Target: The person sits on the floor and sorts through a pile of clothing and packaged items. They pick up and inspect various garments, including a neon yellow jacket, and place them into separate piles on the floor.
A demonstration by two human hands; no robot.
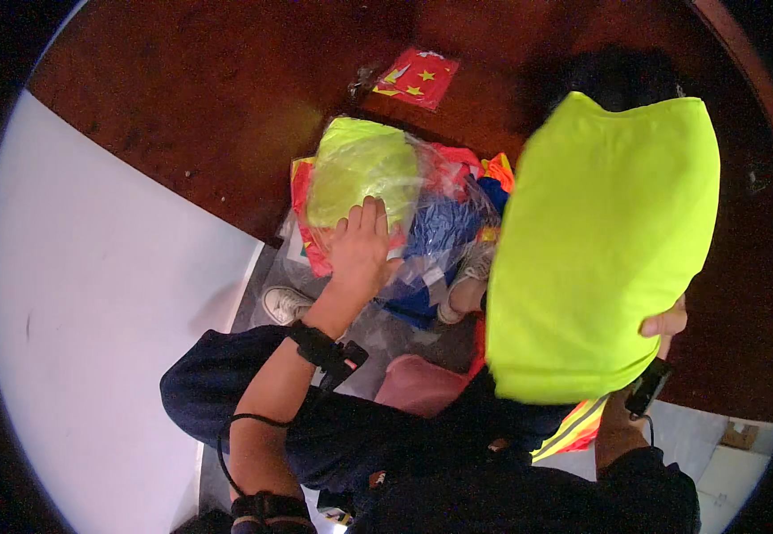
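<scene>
My right hand (pixel 667 322) grips the lower right edge of a folded fluorescent yellow-green cloth item (pixel 603 247), held up on the right; most of its fingers are hidden behind the cloth. My left hand (pixel 362 243) lies with its palm down on a clear plastic bag (pixel 426 267). Beneath or inside that plastic is another yellow-green piece of cloth (pixel 360 167), just beyond my fingertips. Blue fabric (pixel 443 223) and red fabric (pixel 453 160) show beside it on the pile, with a bit of orange fabric (pixel 499 170) at the far right of the pile.
Past the pile, a packaged red item with yellow stars (pixel 420 77) lies on a dark reddish-brown surface. A white panel (pixel 112 280) stands at the left. Shoes (pixel 284 305) flank the pile. Striped yellow and red fabric (pixel 577 430) is near my right forearm, and a cardboard box (pixel 739 435) is at the lower right.
</scene>
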